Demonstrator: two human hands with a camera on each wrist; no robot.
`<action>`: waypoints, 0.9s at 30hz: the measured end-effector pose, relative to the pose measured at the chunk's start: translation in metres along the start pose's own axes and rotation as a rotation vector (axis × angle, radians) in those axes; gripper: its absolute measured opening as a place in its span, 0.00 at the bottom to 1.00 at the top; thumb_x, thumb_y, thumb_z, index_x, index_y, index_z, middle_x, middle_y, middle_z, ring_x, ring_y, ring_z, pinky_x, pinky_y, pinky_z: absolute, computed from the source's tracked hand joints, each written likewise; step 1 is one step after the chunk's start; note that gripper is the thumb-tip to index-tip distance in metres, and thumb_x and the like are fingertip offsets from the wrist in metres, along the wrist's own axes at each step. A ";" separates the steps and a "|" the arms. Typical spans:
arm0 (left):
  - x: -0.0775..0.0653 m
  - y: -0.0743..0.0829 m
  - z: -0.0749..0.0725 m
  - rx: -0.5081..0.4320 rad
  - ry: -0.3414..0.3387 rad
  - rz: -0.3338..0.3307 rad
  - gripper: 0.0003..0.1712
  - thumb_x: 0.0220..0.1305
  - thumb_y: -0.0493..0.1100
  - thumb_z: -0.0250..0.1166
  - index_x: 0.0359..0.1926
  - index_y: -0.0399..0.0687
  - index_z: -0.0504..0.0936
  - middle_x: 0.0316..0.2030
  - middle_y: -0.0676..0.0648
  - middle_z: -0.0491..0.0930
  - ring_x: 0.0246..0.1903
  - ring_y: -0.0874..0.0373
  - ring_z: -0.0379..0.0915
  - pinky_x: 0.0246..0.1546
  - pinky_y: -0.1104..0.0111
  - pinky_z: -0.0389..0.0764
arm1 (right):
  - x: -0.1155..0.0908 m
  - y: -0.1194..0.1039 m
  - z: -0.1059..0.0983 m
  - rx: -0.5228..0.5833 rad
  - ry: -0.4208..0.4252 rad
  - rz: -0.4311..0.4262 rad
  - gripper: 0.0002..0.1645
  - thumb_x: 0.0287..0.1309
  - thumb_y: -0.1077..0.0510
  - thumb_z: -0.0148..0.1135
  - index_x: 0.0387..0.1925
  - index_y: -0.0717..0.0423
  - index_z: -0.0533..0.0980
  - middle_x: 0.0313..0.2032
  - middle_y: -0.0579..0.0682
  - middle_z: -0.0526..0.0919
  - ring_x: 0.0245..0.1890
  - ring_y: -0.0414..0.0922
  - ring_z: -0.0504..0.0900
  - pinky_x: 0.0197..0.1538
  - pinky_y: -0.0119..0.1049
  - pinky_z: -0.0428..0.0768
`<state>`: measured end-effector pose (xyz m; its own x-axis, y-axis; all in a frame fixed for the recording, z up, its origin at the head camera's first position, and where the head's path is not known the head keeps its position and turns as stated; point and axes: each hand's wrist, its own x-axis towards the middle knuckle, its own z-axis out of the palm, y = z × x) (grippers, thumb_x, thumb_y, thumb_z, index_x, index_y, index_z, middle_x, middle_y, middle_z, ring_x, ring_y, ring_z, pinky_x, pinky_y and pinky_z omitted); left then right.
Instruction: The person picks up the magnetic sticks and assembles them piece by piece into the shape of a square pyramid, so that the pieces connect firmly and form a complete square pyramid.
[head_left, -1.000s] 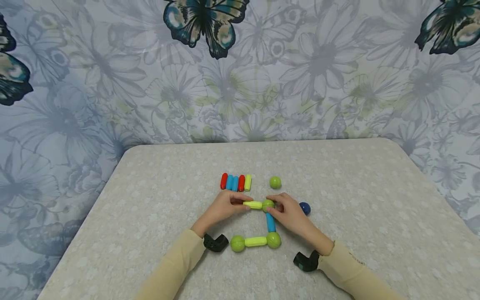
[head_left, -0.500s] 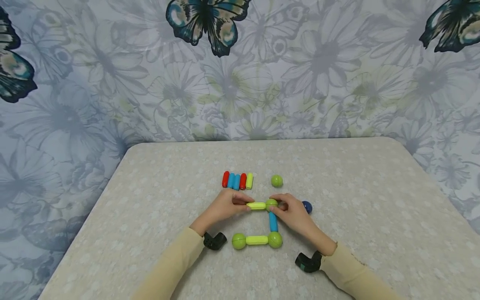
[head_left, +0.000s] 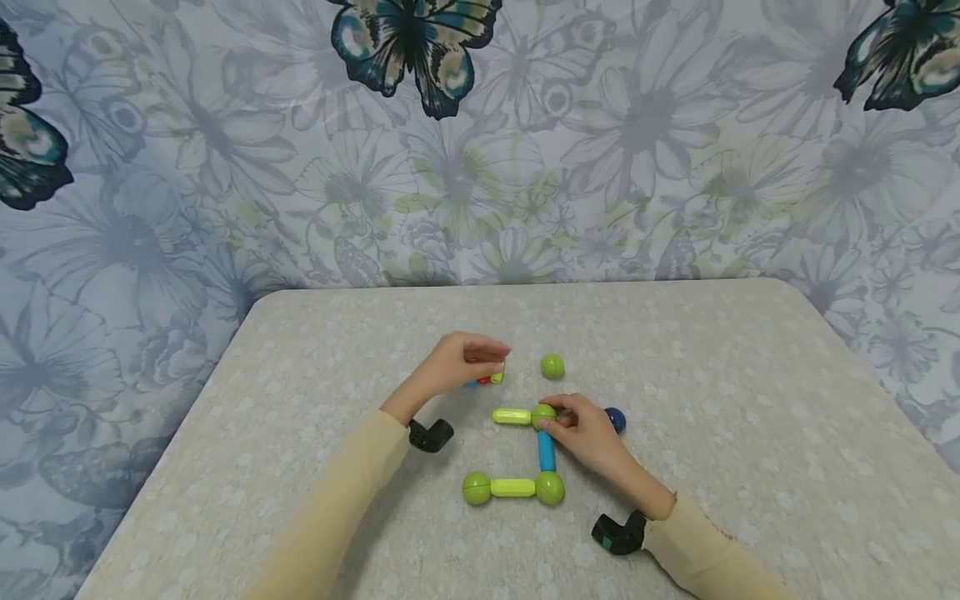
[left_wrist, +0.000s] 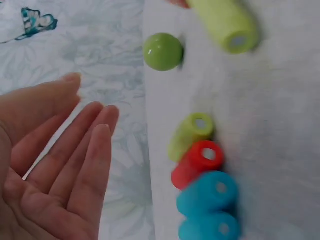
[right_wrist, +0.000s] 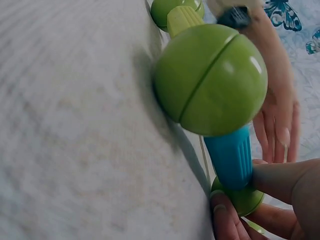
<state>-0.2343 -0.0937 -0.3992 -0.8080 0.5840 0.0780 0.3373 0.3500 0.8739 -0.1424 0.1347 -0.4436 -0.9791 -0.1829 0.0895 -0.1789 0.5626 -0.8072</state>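
Note:
My right hand (head_left: pixel 588 435) pinches a green ball (head_left: pixel 543 414) at the upper corner of a C-shaped build of balls and rods. From that ball a yellow-green rod (head_left: pixel 512 417) points left, and a blue rod (head_left: pixel 547 451) runs down to a second green ball (head_left: pixel 549 488). Another yellow-green rod (head_left: pixel 513 488) joins it to a third ball (head_left: pixel 476 488). My left hand (head_left: pixel 459 364) hovers over the row of loose rods, partly covering them, with nothing between its fingers. In the left wrist view, the row includes a yellow-green rod (left_wrist: pixel 192 135), a red rod (left_wrist: pixel 200 162) and a blue rod (left_wrist: pixel 207 192).
A loose green ball (head_left: pixel 552 366) lies right of the rod row. Partly behind my right hand sits a dark blue ball (head_left: pixel 617 419). The patterned table (head_left: pixel 712 375) ends at a flowered, butterfly-printed backdrop (head_left: pixel 645 167).
My left hand has let go of the upper yellow-green rod and moved up and away over the loose rods. My right hand keeps its pinch on the ball.

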 end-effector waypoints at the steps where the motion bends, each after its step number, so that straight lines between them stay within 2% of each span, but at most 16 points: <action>1: 0.010 0.002 -0.001 -0.003 -0.023 0.018 0.19 0.61 0.34 0.64 0.54 0.34 0.78 0.49 0.43 0.79 0.46 0.55 0.76 0.44 0.68 0.77 | 0.000 0.000 0.000 0.005 -0.001 0.000 0.18 0.55 0.58 0.67 0.48 0.57 0.79 0.37 0.48 0.77 0.31 0.39 0.76 0.34 0.34 0.76; 3: 0.030 0.003 0.000 -0.007 -0.084 0.037 0.22 0.62 0.33 0.63 0.57 0.34 0.75 0.53 0.42 0.76 0.50 0.54 0.74 0.48 0.70 0.74 | 0.000 0.001 0.000 0.020 -0.009 0.002 0.18 0.55 0.58 0.67 0.48 0.58 0.79 0.38 0.48 0.77 0.31 0.39 0.76 0.34 0.34 0.76; 7: 0.063 0.002 0.009 -0.011 -0.246 0.029 0.26 0.61 0.31 0.63 0.60 0.34 0.71 0.58 0.40 0.71 0.56 0.50 0.68 0.53 0.70 0.70 | 0.000 0.003 0.001 0.033 -0.012 0.009 0.18 0.55 0.57 0.67 0.48 0.57 0.79 0.39 0.48 0.77 0.31 0.39 0.76 0.34 0.34 0.76; 10: 0.077 0.003 0.018 0.018 -0.355 0.014 0.27 0.61 0.30 0.63 0.61 0.35 0.70 0.59 0.40 0.69 0.58 0.47 0.65 0.53 0.70 0.70 | 0.000 0.003 0.001 0.037 -0.001 0.015 0.17 0.55 0.58 0.67 0.48 0.56 0.79 0.38 0.48 0.77 0.31 0.39 0.76 0.34 0.34 0.76; 12: 0.082 0.004 0.023 0.063 -0.393 0.003 0.26 0.60 0.31 0.63 0.61 0.36 0.71 0.59 0.42 0.70 0.58 0.47 0.65 0.51 0.71 0.71 | -0.001 0.004 0.001 0.039 0.002 0.008 0.17 0.55 0.58 0.67 0.47 0.57 0.79 0.38 0.48 0.77 0.31 0.40 0.76 0.34 0.34 0.76; 16: 0.084 0.005 0.031 0.142 -0.388 -0.021 0.24 0.59 0.32 0.65 0.57 0.38 0.76 0.55 0.45 0.74 0.55 0.52 0.69 0.48 0.73 0.72 | -0.002 0.004 0.001 0.039 -0.003 0.002 0.17 0.55 0.58 0.66 0.48 0.57 0.79 0.38 0.48 0.77 0.31 0.40 0.76 0.34 0.34 0.77; 21: 0.082 0.006 0.037 0.193 -0.350 -0.001 0.21 0.58 0.32 0.66 0.54 0.39 0.78 0.51 0.46 0.77 0.52 0.56 0.71 0.51 0.72 0.71 | -0.002 0.002 0.001 0.032 0.007 0.012 0.17 0.55 0.59 0.67 0.48 0.56 0.79 0.38 0.48 0.77 0.31 0.39 0.76 0.34 0.34 0.76; 27: 0.076 0.004 0.034 0.202 -0.267 0.025 0.23 0.58 0.35 0.67 0.55 0.40 0.77 0.51 0.45 0.77 0.50 0.56 0.72 0.47 0.74 0.72 | -0.002 0.001 0.000 0.024 0.003 0.011 0.17 0.55 0.60 0.67 0.48 0.56 0.79 0.38 0.48 0.77 0.31 0.39 0.76 0.34 0.34 0.76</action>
<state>-0.2779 -0.0228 -0.4063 -0.6524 0.7559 -0.0539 0.4655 0.4558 0.7587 -0.1401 0.1356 -0.4446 -0.9812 -0.1748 0.0823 -0.1660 0.5449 -0.8219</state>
